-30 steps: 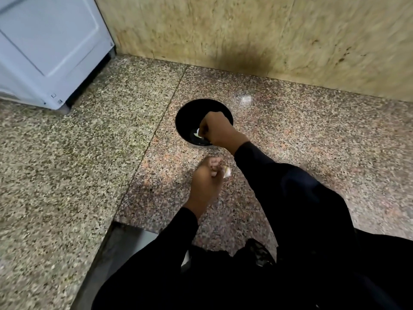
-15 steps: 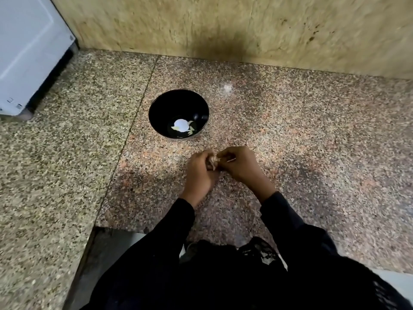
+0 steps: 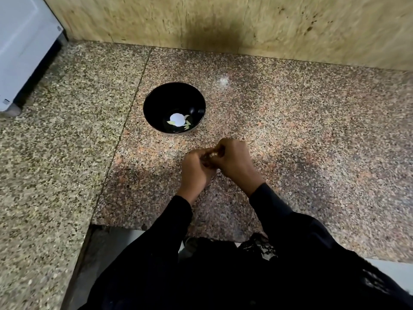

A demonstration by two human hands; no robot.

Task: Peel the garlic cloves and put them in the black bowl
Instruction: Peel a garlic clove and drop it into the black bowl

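Near of bowl (image 3: 156,101): left hand (image 3: 194,170), right hand (image 3: 233,161) both curled, pinching clove (image 3: 213,154) (mostly hidden). Light, slippery probably; skin papery; best gripped at ends.

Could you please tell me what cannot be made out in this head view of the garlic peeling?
- Garlic clove: only a pale sliver shows between the left hand and right hand; the fingers hide how much skin remains.
- Black bowl: pale contents are too small to count cloves.
- White appliance: cut off by the left edge.
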